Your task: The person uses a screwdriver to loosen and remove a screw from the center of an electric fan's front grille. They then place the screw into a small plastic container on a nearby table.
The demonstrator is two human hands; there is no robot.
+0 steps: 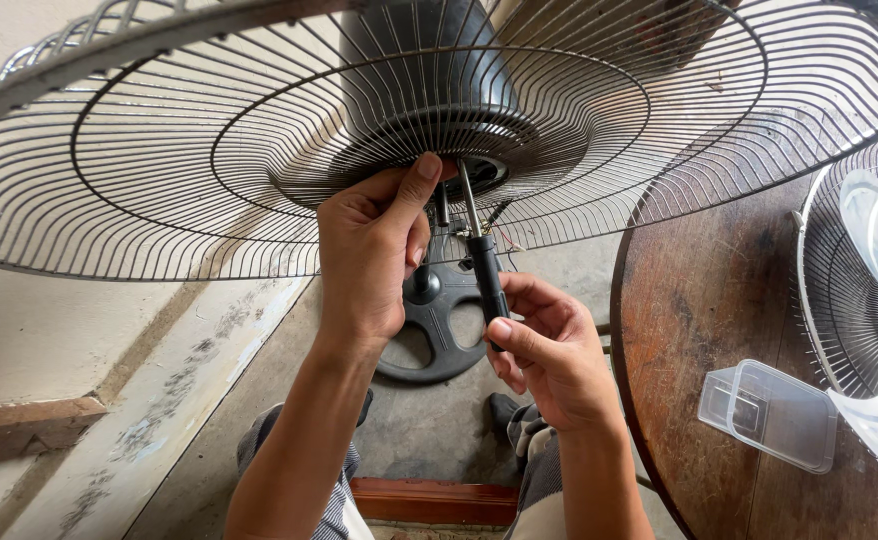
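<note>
Bare concrete floor (419,430) below. Left hand (369,250) curled, thumb pressed to round silver wire fan guard (159,170) above. Right hand (549,350) closed round black-handled screwdriver (484,275), tip up at guard's hub. Best kept square to screw, guard braced. Round brown wooden table (709,300) rightward.

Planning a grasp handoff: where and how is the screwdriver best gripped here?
Grip the screwdriver by its black handle, from below and the right, as the right hand does. The thin metal shaft points up into the fan's hub, and the left hand crowds the other side.
</note>
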